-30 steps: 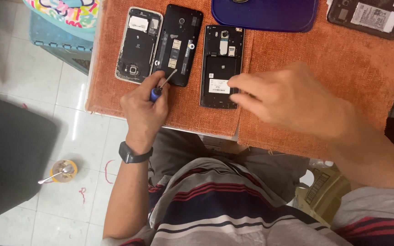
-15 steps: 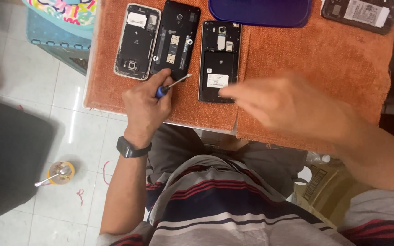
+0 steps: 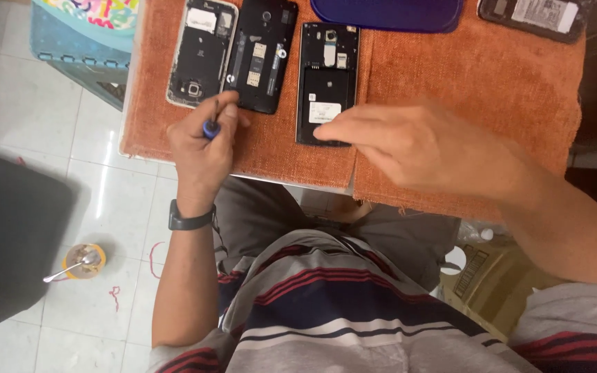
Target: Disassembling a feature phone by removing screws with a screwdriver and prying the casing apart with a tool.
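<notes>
While left hand (image 3: 202, 148) grips blue-handled screwdriver (image 3: 211, 123), tip near middle opened phone (image 3: 260, 55), right hand (image 3: 409, 141) rests loose, fingers on right-hand opened phone (image 3: 326, 83) on orange cloth (image 3: 450, 76). Advice: pin phone flat, seat tip squarely.

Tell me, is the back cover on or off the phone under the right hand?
Off: the phone shows its bare inner parts and label.
</notes>
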